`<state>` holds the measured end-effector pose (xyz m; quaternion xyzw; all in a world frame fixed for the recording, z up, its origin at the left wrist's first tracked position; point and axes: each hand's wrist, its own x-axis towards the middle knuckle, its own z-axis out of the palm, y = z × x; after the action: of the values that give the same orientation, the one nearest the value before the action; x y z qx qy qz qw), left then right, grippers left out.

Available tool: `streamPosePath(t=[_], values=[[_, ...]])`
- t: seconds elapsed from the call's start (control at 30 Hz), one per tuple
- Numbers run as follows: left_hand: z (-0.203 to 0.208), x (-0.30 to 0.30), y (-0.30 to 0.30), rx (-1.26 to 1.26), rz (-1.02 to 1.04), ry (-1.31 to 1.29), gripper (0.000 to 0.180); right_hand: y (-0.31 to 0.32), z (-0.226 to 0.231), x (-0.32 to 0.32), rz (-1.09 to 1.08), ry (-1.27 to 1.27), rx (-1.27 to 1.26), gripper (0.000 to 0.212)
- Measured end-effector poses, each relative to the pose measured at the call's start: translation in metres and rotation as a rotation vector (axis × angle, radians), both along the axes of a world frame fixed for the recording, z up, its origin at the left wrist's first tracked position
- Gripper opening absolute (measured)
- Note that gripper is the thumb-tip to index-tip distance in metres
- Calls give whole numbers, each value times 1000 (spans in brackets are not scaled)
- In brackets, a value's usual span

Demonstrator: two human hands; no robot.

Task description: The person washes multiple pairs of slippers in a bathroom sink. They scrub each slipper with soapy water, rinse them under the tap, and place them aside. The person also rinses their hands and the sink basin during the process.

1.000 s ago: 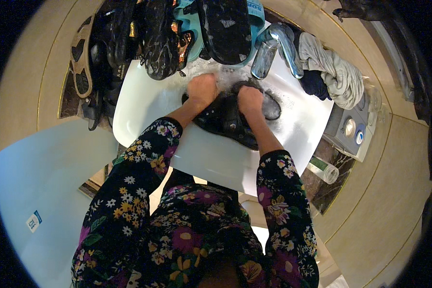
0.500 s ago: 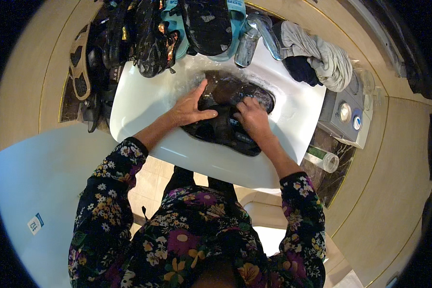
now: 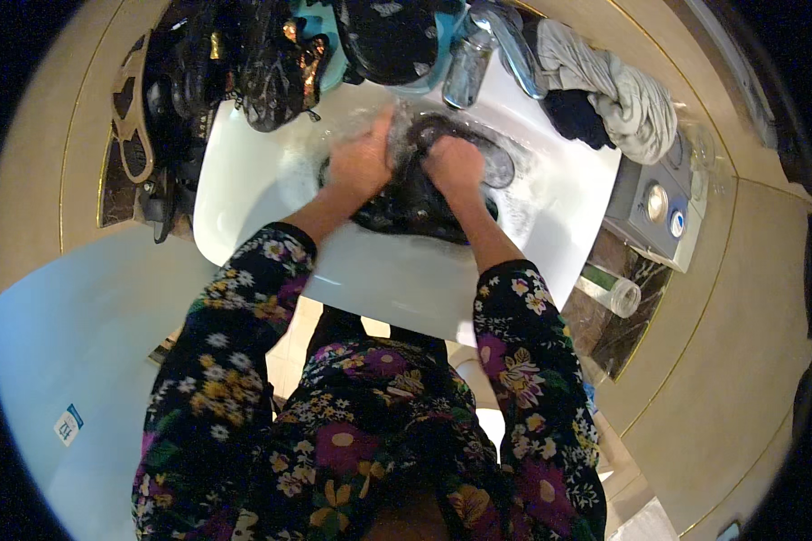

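Black sandals (image 3: 410, 212) lie wet in the white sink (image 3: 361, 279), partly overlapping, with splashing, foamy water around them. My right hand (image 3: 456, 165) is closed round a dark strap or edge near the far side of the sink. My left hand (image 3: 361, 162) is at the left side of the same footwear, in the splashing water. It is smeared by motion, so its fingers and grip are unclear. Both hands hide parts of the sandals. A chrome faucet (image 3: 469, 72) stands at the sink's far edge.
Black sandals with orange trim (image 3: 275, 81) and a black-and-turquoise slide (image 3: 397, 45) rest along the far rim. A tan-soled shoe (image 3: 133, 117) is at left. A grey cloth (image 3: 618, 99), a grey box (image 3: 650, 198) and a clear cylindrical container (image 3: 609, 288) sit at right.
My right hand has moved left and farther away, now closed round a dark part of the footwear. My left hand has shifted slightly and blurs. The near sandal has moved away from the front rim.
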<state>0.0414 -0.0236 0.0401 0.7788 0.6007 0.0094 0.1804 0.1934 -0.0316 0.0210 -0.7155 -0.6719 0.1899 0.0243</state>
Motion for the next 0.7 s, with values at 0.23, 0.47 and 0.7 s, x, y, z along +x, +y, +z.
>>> streamPosePath(t=[0.23, 0.47, 0.7], values=[[-10, -22, 4, 10, 6, -320, 68, -25, 31, 2, 213, 223, -20, 10], [23, -39, -15, 191, -354, -166, 68, -66, 24, 58, 439, 45, 364, 45], [19, -32, -14, -142, -214, -175, 73, -52, 9, 31, 382, -84, 283, 63]])
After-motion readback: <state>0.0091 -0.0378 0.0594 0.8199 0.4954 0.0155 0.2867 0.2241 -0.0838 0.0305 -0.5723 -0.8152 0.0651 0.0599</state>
